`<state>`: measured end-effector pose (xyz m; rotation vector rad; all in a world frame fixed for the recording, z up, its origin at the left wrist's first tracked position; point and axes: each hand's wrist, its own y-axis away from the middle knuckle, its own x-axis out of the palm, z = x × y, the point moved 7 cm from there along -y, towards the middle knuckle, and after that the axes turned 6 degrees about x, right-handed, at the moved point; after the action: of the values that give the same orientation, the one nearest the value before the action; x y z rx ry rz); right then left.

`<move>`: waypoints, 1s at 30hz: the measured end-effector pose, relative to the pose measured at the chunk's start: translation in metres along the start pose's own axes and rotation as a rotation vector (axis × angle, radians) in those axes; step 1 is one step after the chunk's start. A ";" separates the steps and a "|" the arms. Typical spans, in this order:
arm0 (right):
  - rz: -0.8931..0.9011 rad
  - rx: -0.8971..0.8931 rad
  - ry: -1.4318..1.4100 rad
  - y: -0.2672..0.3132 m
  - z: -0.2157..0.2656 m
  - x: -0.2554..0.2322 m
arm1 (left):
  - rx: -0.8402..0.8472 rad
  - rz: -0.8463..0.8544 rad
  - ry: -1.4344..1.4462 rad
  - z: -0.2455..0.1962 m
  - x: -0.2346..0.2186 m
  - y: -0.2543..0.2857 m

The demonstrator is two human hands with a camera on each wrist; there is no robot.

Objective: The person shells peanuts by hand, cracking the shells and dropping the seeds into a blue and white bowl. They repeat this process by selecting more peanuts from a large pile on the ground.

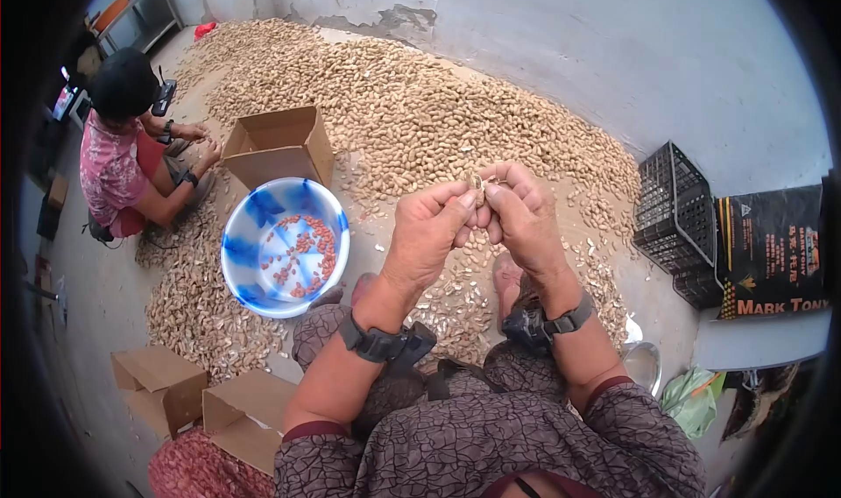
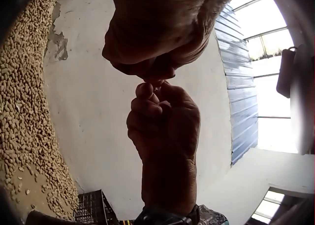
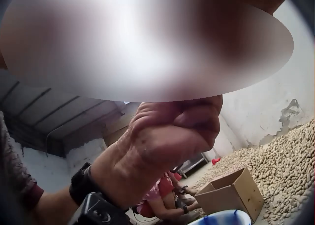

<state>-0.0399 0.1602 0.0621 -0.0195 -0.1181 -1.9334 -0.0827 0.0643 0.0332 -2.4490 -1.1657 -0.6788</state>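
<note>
In the head view, the left hand (image 1: 427,229) and right hand (image 1: 527,218) came together, fingers pinching a peanut pod (image 1: 477,184) between them, beside a basin (image 1: 232,266) of red kernels (image 1: 321,251). In the left wrist view, both met in shadow. In the right wrist view, blurred above, the left hand seemed curled, a cardboard box (image 3: 222,198) beyond

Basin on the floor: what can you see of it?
The round basin is blotched blue and white, smooth and plastic-looking. It sits upright on the floor, reddish kernels scattered inside, mostly toward the picture's right. A cardboard box stands close behind; contact is unclear. Neither the left hand nor the right hand touches it.
</note>
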 end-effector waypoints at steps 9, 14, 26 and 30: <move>0.017 -0.150 0.182 0.000 0.000 -0.015 | 0.087 -0.027 -0.308 -0.010 0.003 0.006; 0.014 -0.157 0.276 0.005 0.007 -0.020 | 0.085 0.001 -0.411 -0.002 0.005 0.005; 0.133 0.099 0.149 0.005 -0.010 -0.032 | 0.064 0.206 -0.667 0.008 0.014 0.005; 0.119 0.191 0.075 0.003 -0.015 -0.032 | 0.270 0.217 -0.811 0.005 0.018 0.007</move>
<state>-0.0245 0.1877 0.0454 0.1693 -0.2458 -1.7951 -0.0662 0.0742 0.0384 -2.5971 -1.1016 0.5627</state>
